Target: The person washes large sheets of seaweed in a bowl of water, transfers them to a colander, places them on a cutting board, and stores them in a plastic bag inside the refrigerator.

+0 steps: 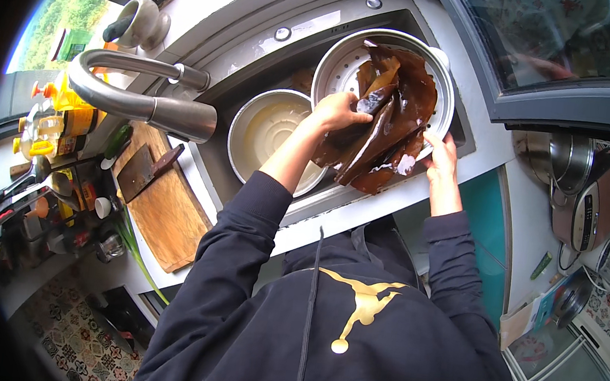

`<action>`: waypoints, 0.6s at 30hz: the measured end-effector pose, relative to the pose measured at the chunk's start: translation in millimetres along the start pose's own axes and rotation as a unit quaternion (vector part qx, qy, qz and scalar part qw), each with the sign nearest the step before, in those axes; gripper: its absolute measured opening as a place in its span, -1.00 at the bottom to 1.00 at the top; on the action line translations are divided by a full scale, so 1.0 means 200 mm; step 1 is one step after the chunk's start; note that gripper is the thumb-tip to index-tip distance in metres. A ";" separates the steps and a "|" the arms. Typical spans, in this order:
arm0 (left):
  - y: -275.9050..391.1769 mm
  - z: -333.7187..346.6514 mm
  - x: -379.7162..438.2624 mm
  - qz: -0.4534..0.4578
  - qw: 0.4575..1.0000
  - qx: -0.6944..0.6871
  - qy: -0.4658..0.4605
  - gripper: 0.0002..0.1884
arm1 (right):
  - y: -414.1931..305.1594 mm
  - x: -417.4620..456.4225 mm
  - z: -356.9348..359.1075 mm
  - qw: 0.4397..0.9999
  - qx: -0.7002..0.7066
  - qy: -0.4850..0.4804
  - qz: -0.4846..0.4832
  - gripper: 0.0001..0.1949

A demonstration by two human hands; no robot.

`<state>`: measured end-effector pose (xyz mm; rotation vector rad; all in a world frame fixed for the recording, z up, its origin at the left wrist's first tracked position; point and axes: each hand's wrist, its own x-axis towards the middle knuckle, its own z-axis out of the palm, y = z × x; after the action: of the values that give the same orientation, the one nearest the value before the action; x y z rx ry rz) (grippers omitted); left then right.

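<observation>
Wet, brown sheets of what looks like kelp (pixel 397 105) lie folded in a perforated metal steamer basket (pixel 336 62) and hang over its near rim. My left hand (pixel 341 110) grips a fold of the kelp at the basket's left side. At the lower right, my right hand (pixel 442 157) is closed around the basket rim, its thumb close to the kelp's edge. The basket is above the right part of the sink (pixel 220 92). Partly under my left forearm, a metal basin (pixel 259 124) holds cloudy, yellowish water.
A pull-down faucet (pixel 143 87) arches over the sink's left side. On the left counter, a cleaver (pixel 142 173) rests on a wooden cutting board (pixel 168 221) beside green onions (pixel 134 250). An open window sash (pixel 571 101) juts in at upper right. A kitchen appliance (pixel 588 203) stands to the right.
</observation>
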<state>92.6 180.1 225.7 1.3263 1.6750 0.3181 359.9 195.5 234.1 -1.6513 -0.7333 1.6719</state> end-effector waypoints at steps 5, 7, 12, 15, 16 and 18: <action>-0.11 0.05 0.03 -0.023 0.994 -0.099 0.028 -0.45 | -0.03 0.27 -0.02 0.997 -0.058 -0.051 0.030 -0.51; -0.18 0.08 0.04 -0.031 0.970 -0.241 0.012 -0.40 | 0.00 0.37 -0.03 0.994 -0.044 -0.085 0.061 -0.53; -0.27 0.12 0.05 -0.071 0.854 -0.512 0.054 -0.72 | 0.08 0.58 -0.03 0.982 -0.038 -0.113 0.146 -0.54; -0.26 0.14 0.04 -0.102 0.880 -0.440 0.146 -0.73 | 0.14 0.68 -0.02 0.974 -0.052 -0.127 0.178 -0.55; -0.26 0.15 0.04 -0.111 0.858 -0.481 0.146 -0.72 | 0.16 0.71 -0.02 0.973 -0.050 -0.116 0.195 -0.58; -0.25 0.15 0.05 -0.107 0.856 -0.492 0.115 -0.72 | 0.19 0.76 -0.04 0.969 -0.071 -0.129 0.201 -0.62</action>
<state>86.0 159.4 171.6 0.3321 1.4669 1.0636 367.7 290.7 108.8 -1.7902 -0.6848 2.1955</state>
